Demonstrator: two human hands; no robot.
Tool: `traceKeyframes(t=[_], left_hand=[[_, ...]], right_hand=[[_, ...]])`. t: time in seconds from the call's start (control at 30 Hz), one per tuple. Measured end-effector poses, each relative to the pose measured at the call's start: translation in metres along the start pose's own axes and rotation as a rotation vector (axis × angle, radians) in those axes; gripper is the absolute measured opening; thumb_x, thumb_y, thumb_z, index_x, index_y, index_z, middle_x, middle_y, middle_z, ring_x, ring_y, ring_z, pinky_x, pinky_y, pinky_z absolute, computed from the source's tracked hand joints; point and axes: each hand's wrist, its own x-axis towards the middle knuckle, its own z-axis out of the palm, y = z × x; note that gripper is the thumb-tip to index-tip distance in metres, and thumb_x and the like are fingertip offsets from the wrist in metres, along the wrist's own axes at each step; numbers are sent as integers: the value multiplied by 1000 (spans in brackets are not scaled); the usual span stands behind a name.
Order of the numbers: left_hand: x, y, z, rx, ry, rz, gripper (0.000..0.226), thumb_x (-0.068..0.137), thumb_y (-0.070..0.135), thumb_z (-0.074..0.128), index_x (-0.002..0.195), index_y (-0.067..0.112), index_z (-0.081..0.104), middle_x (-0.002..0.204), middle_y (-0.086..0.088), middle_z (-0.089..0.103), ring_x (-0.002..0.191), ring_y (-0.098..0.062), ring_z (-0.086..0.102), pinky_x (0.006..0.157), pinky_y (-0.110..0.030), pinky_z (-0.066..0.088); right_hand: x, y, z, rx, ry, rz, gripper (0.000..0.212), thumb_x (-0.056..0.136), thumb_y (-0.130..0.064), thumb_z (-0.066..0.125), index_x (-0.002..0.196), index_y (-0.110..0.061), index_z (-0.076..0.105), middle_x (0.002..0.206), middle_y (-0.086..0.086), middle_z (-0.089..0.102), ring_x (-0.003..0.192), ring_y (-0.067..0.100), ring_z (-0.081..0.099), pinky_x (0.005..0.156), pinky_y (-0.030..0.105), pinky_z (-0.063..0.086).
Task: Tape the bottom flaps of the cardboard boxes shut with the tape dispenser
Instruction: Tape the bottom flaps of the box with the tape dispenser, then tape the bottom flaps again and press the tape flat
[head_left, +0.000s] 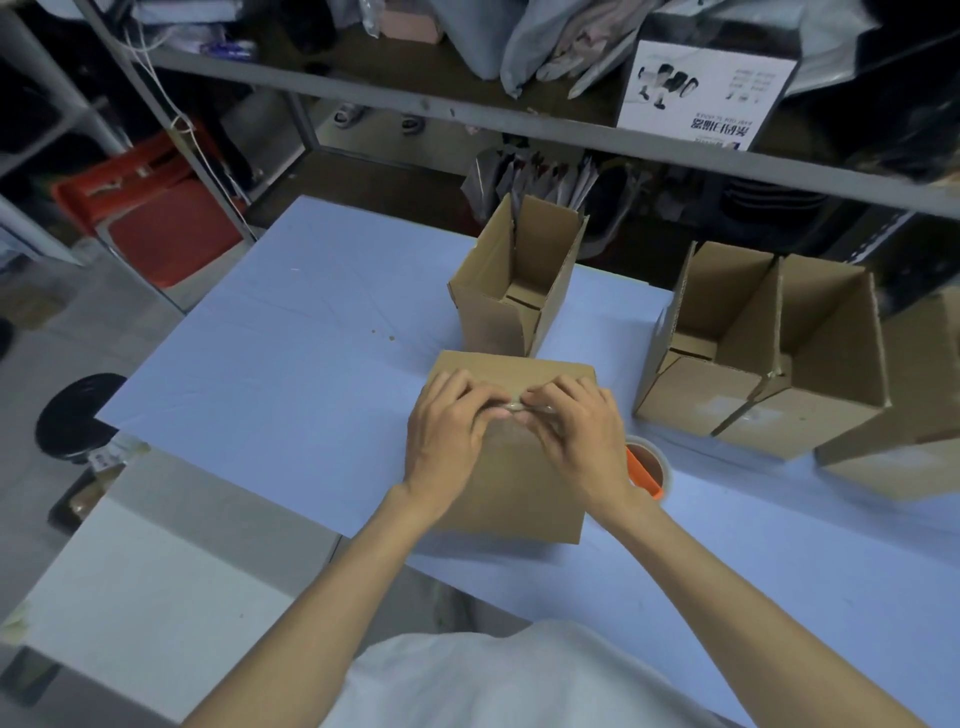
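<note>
Closed cardboard box (519, 483) sits on the bench (291, 338) straight in front of you, near the front edge; your left hand (447, 436) and right hand (576, 436) both lie on its top face, fingers curled, tips meeting at the middle of that face; between them you pinch a small glossy piece (514, 409), one hand gripping each end; too blurred to tell what it is. Tape dispenser (647, 470), orange handle with a brown roll, lies on the bench just beside the box on its right, partly hidden behind your right wrist; neither hand touches it. Behind the box an open-topped box (519, 280) stands upright, inner bottom flaps visible; whether it touches the near box, cannot tell. To the right, apart from the work, two open boxes (753, 395) stand side by side, walls touching; a further box (904, 447) sits at the right frame edge, just beside them. Grey metal shelf (467, 109) spans the far side above the bench; a white printed carton (706, 88) rests on it among bags. Left of the bench, on the floor: red crate (156, 223); black stool (78, 415) nearer you.
</note>
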Motion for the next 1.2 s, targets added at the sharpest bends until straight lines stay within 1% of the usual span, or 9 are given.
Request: traceKeyframes(t=[0.3,0.47,0.57,0.67,0.77,0.87,1.0,1.07,1.2], left_hand=[[-5,7,5,168,86,98,17,82,7,64,68,15,63,65,2,53,63,-22,47,60,-34,34],[4,12,4,147,60,51,21,74,-5,58,66,15,61,65,2,51,63,-22,48,62,-32,32],[0,16,3,124,25,27,22,74,-7,62,68,15,63,65,1,52,65,-23,48,62,-31,32],[2,16,0,26,-10,-45,9,81,7,71,81,16,72,72,0,57,73,-24,54,70,-31,40],[13,17,-20,-319,-4,-132,33,85,19,69,118,22,66,93,5,61,89,-13,60,83,-24,49],[27,3,-39,-333,146,-283,39,95,34,51,134,34,52,119,12,51,112,-4,51,91,-12,38],[37,-26,-47,-526,-390,-729,41,95,29,58,134,21,51,130,3,54,121,-11,51,94,-23,37],[27,-27,-45,-518,-606,-684,25,92,21,63,117,18,63,118,3,65,111,-12,60,90,-28,46],[12,-15,-46,-514,-576,-526,17,92,14,59,95,22,73,96,8,74,93,-12,69,86,-42,56]], right_hand=[[1,-19,-4,-71,52,-34,13,71,-20,84,70,-14,72,60,-3,59,57,19,49,51,23,29],[-7,-8,-11,76,41,91,12,78,-24,78,85,-14,76,85,-5,72,78,19,65,60,36,53],[-8,-7,-12,110,30,102,8,77,-15,79,81,-10,74,80,-2,70,76,21,66,57,42,53],[-1,-10,-12,150,10,157,5,78,-13,77,81,-10,75,80,-2,71,79,21,66,61,43,53],[3,-4,-25,321,84,275,5,79,-11,76,83,-9,75,85,-2,72,84,19,66,74,46,53],[9,5,-45,519,148,378,8,79,-5,73,84,-11,75,83,-5,72,83,14,66,79,38,54],[19,25,-61,655,177,580,14,81,-5,70,82,-18,76,80,-11,72,85,4,65,77,23,50],[20,35,-63,673,202,676,17,81,-6,70,80,-22,76,82,-18,72,96,-2,63,86,28,46],[6,34,-60,584,122,746,23,83,-34,72,106,-30,72,106,-22,68,111,-2,55,100,41,46]])
